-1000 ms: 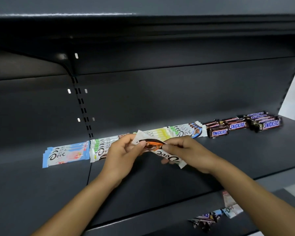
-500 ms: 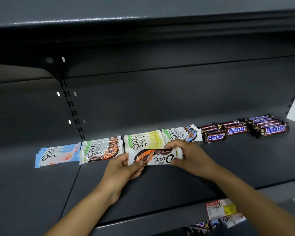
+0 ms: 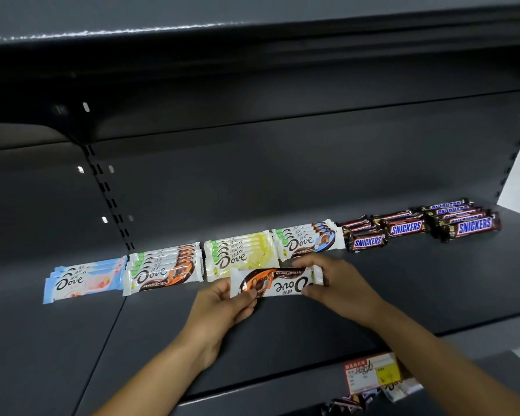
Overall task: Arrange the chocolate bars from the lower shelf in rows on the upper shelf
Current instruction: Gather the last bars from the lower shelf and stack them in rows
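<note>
Above upper shelf (image 3: 403, 295): one bar (image 3: 278, 282), inverted, our left hand (image 3: 222, 309) and right hand (image 3: 336, 285) fingers (image 3: 309, 261) pinching its ends; placing step; next, likely: turn it, join orange row (image 3: 162, 271).

upper shelf (image 3: 282, 340): matt dark-grey painted metal
Dove bar (image 3: 275, 282): glossy plastic wrapper
Snickers bars (image 3: 406, 228): shiny brown film
price tag (image 3: 373, 374): paper
</note>
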Demonstrator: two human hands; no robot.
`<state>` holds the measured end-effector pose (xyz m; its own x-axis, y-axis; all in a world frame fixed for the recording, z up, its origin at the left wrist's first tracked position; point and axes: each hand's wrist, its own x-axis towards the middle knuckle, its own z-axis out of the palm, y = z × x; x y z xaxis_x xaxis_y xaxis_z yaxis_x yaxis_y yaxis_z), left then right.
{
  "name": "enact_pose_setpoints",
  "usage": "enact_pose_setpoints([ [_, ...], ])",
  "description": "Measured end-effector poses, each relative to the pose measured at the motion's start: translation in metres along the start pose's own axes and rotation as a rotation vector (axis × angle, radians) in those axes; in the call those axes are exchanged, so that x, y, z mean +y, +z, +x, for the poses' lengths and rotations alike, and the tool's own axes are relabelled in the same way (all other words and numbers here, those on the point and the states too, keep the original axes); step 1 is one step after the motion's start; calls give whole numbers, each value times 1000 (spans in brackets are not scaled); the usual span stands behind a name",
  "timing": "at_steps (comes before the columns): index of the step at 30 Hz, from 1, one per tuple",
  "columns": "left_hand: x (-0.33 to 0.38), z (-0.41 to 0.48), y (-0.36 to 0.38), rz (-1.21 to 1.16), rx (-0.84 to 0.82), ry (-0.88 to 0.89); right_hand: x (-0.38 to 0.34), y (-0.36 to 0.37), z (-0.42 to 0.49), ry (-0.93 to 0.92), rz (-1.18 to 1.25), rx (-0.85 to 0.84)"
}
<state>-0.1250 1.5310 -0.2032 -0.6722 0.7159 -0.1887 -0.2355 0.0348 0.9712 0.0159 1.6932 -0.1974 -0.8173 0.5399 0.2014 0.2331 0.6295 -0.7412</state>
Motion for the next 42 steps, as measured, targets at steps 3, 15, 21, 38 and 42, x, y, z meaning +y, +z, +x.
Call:
enact_pose_setpoints([
  [3, -5, -2, 7, 23, -25, -7, 5, -6, -3, 18, -7, 26],
  [15, 13, 0, -20, -74, 51, 92, -25, 22, 13, -57, -48, 99],
  [21, 12, -3, -63, 21, 86, 99, -43, 50, 23, -106, -126, -2],
  [38, 37, -2, -133, 80, 143, 316, -124, 150, 44, -198, 101, 53],
  [42, 45, -4, -156, 451, 20, 338, -123, 131, 55, -537, -281, 136],
])
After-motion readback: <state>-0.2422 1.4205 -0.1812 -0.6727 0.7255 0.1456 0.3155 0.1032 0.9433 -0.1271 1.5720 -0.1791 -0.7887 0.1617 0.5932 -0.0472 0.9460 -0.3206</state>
